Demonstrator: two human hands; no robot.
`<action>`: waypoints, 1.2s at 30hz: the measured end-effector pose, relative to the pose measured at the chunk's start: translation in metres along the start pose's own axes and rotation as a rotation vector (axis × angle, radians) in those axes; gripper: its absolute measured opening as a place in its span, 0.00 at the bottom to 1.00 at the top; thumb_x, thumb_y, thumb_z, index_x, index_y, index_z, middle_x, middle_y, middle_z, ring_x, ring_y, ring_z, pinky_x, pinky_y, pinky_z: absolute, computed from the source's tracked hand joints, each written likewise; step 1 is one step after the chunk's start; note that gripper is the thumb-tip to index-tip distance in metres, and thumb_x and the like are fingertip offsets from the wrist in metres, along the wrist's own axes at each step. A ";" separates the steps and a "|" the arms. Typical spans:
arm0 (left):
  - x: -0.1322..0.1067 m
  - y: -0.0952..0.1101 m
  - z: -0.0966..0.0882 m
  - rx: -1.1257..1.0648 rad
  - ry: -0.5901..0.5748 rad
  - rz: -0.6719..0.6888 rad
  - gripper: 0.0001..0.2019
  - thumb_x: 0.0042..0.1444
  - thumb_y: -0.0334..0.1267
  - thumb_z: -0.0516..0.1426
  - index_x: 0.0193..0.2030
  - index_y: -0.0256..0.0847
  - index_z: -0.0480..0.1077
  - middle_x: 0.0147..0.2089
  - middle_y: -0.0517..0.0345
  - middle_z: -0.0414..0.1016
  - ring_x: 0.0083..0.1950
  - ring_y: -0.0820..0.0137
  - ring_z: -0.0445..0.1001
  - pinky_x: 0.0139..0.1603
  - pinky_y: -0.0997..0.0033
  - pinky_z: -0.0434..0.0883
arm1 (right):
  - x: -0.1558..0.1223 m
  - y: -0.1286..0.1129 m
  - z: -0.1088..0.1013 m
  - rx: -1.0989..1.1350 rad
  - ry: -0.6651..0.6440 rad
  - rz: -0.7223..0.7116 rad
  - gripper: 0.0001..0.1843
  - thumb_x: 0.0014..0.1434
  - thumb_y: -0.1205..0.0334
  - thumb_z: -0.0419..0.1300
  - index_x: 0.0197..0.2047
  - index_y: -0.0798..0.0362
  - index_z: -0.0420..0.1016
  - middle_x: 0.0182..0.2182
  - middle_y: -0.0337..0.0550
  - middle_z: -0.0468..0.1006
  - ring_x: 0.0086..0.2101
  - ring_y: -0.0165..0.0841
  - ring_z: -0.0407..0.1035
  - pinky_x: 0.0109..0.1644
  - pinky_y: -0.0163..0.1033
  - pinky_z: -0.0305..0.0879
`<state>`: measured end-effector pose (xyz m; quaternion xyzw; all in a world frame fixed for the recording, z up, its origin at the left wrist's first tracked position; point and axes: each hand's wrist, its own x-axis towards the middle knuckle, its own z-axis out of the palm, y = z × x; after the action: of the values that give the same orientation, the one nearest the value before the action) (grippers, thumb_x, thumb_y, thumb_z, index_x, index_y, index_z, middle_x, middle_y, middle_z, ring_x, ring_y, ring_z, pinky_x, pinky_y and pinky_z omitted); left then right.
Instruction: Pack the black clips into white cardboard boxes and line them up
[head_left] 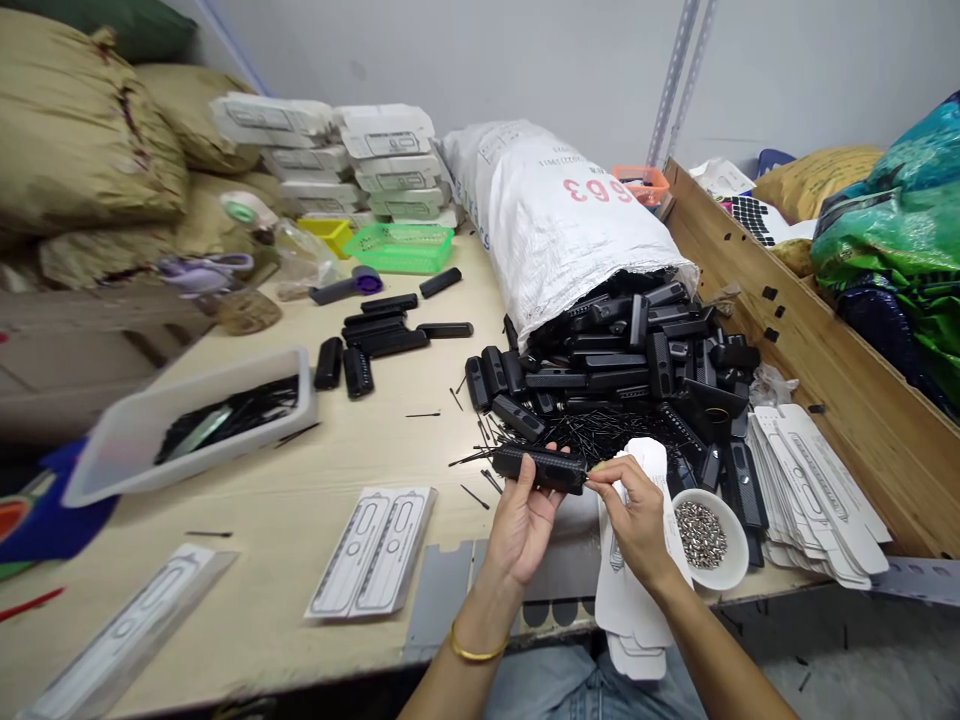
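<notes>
My left hand (523, 525) is closed around a long black plastic casing (536, 466) with a textured surface, holding it level above the table's front edge. At the casing's right end my right hand (634, 510) pinches with thumb and fingertips; what lies between them is too small to make out. Just behind is a heap of thin black sticks (592, 436). A white bowl (739, 535) of small metal parts (701, 533) stands right of my right hand. Under that hand lies a stack of white printed cards (649, 620).
A white sack (555, 230) spills many black casings (589, 362) at the back. More printed cards (810, 490) lie right, by a wooden board (817, 330). Leftward are a white tray (97, 465) of black sticks, a green tray (397, 262) and bagged cards (371, 552).
</notes>
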<state>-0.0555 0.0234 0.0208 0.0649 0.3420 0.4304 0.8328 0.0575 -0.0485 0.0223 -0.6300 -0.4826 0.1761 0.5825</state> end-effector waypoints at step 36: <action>0.116 -0.021 0.003 1.004 -0.216 0.583 0.40 0.46 0.34 0.63 0.64 0.41 0.48 0.66 0.40 0.52 0.65 0.57 0.57 0.64 0.52 0.55 | 0.077 0.075 -0.093 -0.687 -0.759 0.302 0.11 0.42 0.66 0.66 0.26 0.54 0.66 0.27 0.37 0.69 0.28 0.29 0.62 0.30 0.32 0.52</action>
<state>0.0057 0.0992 -0.0451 0.5861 0.3851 0.4179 0.5775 0.1969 -0.0276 0.0045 -0.7388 -0.5933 0.3051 0.0953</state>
